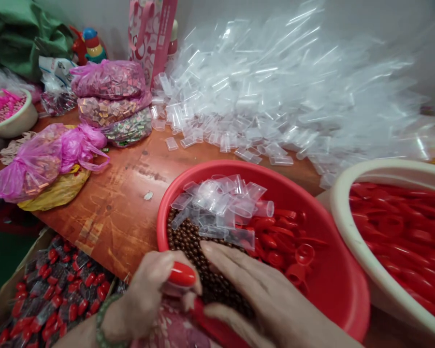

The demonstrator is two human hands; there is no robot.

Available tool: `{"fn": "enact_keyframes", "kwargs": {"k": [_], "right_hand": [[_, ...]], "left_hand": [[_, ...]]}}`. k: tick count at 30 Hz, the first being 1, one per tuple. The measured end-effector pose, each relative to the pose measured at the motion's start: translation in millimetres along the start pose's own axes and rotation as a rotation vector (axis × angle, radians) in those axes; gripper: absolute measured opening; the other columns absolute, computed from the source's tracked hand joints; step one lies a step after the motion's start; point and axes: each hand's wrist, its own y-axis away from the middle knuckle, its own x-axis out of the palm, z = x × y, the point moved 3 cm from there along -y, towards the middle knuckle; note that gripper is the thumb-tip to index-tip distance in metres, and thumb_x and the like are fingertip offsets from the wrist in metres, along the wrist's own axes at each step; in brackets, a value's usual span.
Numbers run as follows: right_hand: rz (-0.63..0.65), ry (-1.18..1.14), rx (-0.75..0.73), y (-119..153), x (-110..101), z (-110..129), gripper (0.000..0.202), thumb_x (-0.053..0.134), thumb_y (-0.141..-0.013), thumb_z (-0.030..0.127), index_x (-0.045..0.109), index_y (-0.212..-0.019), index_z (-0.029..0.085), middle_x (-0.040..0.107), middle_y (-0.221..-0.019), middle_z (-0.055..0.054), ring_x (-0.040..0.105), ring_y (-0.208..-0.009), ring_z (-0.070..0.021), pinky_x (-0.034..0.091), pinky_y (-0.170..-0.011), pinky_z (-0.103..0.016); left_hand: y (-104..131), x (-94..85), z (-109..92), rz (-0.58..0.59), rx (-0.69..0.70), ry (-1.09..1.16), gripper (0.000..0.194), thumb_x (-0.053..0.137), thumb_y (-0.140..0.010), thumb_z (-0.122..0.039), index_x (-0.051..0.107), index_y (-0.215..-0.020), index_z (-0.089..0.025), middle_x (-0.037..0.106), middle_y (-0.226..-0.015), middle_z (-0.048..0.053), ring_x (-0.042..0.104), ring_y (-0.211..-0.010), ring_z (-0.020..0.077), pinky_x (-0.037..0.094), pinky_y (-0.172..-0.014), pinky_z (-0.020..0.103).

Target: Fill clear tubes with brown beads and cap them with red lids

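My left hand [141,295], with a green bead bracelet at the wrist, is closed around a glossy red piece [181,274] at bottom centre. To its right, my right hand [257,290] reaches over the brown beads [192,244] with fingers stretched out; its thumb lies low, beside a red edge or part I cannot make out. Both hands are slightly blurred. Around them, the red basin [335,285] holds the beads on the left, clear plastic sleeves [224,200] at the back and red plastic parts [275,237] on the right.
Clear sleeves [246,96] are heaped along the wall. On the right stands a cream tub [351,217] of red parts. Pink bags [108,79] lie at back left on the wooden table [112,208]. A box of red-and-clear pieces [58,290] is at lower left.
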Motion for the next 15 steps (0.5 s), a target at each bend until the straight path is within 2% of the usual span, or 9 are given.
{"fn": "enact_keyframes", "kwargs": {"k": [1, 2, 4, 6, 8, 10, 13, 15], "right_hand": [[0.003, -0.006, 0.032, -2, -1, -6, 0.042, 0.048, -0.095, 0.032, 0.049, -0.133, 0.014, 0.068, -0.119, -0.014, 0.067, -0.104, -0.0228, 0.058, -0.081, -0.034], [0.001, -0.014, 0.056, -4, -1, -13, 0.035, 0.047, -0.095, 0.03, 0.053, -0.127, 0.016, 0.07, -0.114, -0.012, 0.069, -0.097, -0.0216, 0.059, -0.079, -0.034], [0.021, -0.046, 0.069, -13, 3, -27, 0.024, 0.046, -0.095, 0.024, 0.06, -0.114, 0.018, 0.072, -0.102, -0.009, 0.07, -0.083, -0.0188, 0.058, -0.073, -0.031], [0.078, -0.047, 0.07, -24, 11, -39, 0.022, 0.045, -0.095, 0.021, 0.062, -0.108, 0.017, 0.071, -0.093, -0.008, 0.069, -0.074, -0.0172, 0.057, -0.066, -0.03], [0.146, -0.012, 0.061, -36, 20, -48, 0.022, 0.044, -0.095, 0.019, 0.064, -0.104, 0.015, 0.07, -0.091, -0.008, 0.068, -0.07, -0.0167, 0.055, -0.064, -0.03], [0.206, 0.023, 0.04, -47, 29, -54, 0.023, 0.043, -0.095, 0.017, 0.066, -0.1, 0.016, 0.069, -0.09, -0.008, 0.066, -0.07, -0.0162, 0.053, -0.065, -0.029], [0.278, 0.086, 0.019, -60, 42, -56, 0.023, 0.044, -0.093, 0.015, 0.066, -0.092, 0.016, 0.066, -0.084, -0.007, 0.064, -0.07, -0.0159, 0.049, -0.064, -0.027], [0.304, 0.132, 0.011, -65, 48, -55, 0.021, 0.045, -0.091, 0.013, 0.065, -0.092, 0.015, 0.065, -0.082, -0.007, 0.062, -0.07, -0.0162, 0.046, -0.063, -0.027]], "left_hand": [[9, -11.0, -5, -0.032, 0.031, 0.044, 0.052, 0.036, -0.09, -0.054, 0.066, -0.073, -0.015, 0.06, -0.061, 0.006, 0.054, -0.055, 0.0157, 0.045, -0.055, 0.028], [18, -25.0, -9, -0.118, 0.066, 0.074, 0.051, 0.038, -0.089, -0.054, 0.066, -0.072, -0.015, 0.059, -0.06, 0.005, 0.054, -0.057, 0.0158, 0.044, -0.057, 0.027], [39, -58.9, -8, -0.347, 0.142, 0.056, 0.046, 0.042, -0.089, -0.051, 0.066, -0.072, -0.015, 0.059, -0.06, 0.004, 0.054, -0.06, 0.0161, 0.045, -0.061, 0.027], [63, -98.2, 4, -0.598, 0.165, -0.026, 0.04, 0.043, -0.088, -0.047, 0.065, -0.076, -0.016, 0.06, -0.064, 0.004, 0.053, -0.062, 0.0169, 0.046, -0.062, 0.028], [91, -139.1, 26, -0.821, 0.094, -0.174, 0.037, 0.045, -0.086, -0.048, 0.063, -0.077, -0.017, 0.061, -0.066, 0.003, 0.056, -0.064, 0.0188, 0.047, -0.062, 0.029], [121, -178.0, 51, -1.018, -0.089, -0.388, 0.035, 0.049, -0.081, -0.05, 0.062, -0.074, -0.018, 0.062, -0.064, 0.004, 0.058, -0.062, 0.0215, 0.05, -0.061, 0.032], [161, -219.2, 79, -1.138, -0.26, -0.675, 0.034, 0.046, -0.077, -0.052, 0.062, -0.07, -0.022, 0.064, -0.062, 0.005, 0.063, -0.069, 0.0274, 0.053, -0.067, 0.037], [179, -231.8, 86, -1.174, -0.317, -0.873, 0.034, 0.048, -0.075, -0.053, 0.063, -0.071, -0.023, 0.066, -0.065, 0.006, 0.065, -0.074, 0.0309, 0.053, -0.068, 0.039]]}}
